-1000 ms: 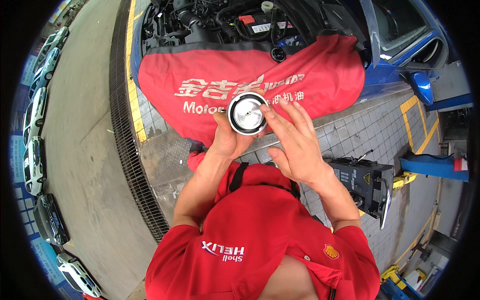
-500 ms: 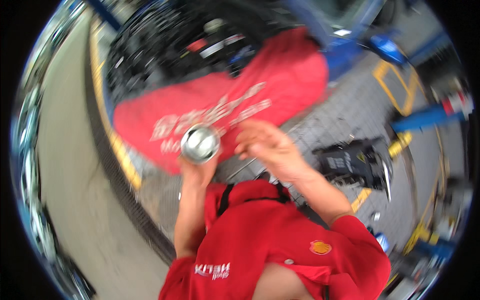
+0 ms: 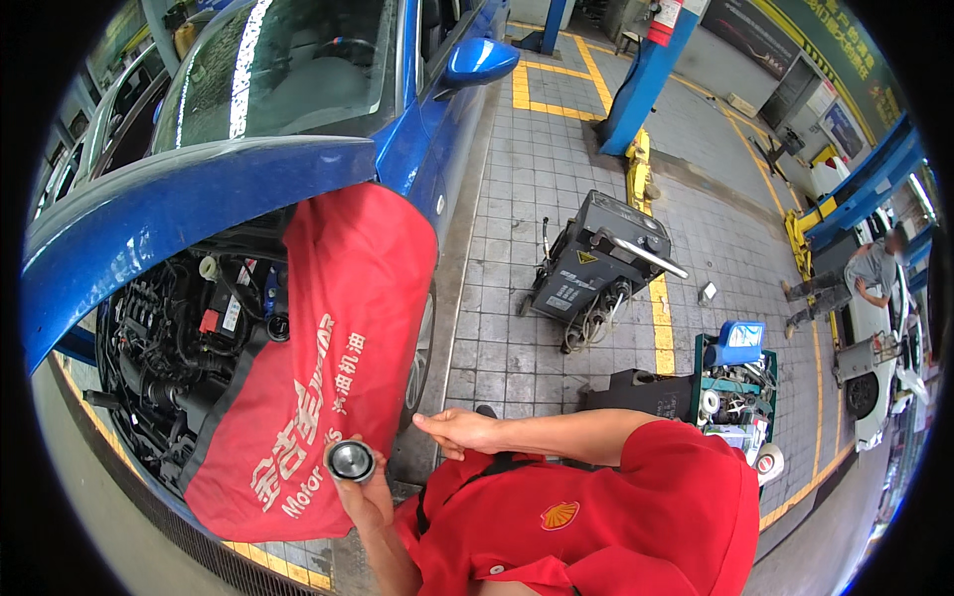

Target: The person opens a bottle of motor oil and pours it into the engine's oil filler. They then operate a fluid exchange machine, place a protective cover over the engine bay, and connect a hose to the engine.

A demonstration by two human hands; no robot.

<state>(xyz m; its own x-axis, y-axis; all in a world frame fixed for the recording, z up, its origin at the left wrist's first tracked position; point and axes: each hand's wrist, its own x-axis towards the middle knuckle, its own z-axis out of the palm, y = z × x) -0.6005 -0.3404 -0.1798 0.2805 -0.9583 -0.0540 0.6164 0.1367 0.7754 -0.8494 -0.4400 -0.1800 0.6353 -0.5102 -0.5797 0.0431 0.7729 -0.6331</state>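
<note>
My left hand (image 3: 368,500) is closed around a round silver metal canister (image 3: 351,460) with a dark rim, seen end-on. It is held beside the lower edge of a red fender cover (image 3: 328,288) draped over the car's side. My right hand (image 3: 459,433) is in the air to the right of the canister, apart from it. Its foremost fingers stretch left and the others bend loosely, with nothing seen in them. Left of the cover lies the engine bay (image 3: 164,348) under a raised blue hood (image 3: 199,194).
A dark wheeled machine (image 3: 601,258) with a metal handle stands on the tiled floor. To my right is a tool cart (image 3: 701,372) bearing a blue jug (image 3: 740,341). Blue lift posts (image 3: 646,84) rise beyond. Another person (image 3: 874,268) works by a white car at far right.
My view has swung to the right and up, bringing in the blue car's hood and the workshop. The canister stays in my left hand; my right hand remains beside it.
</note>
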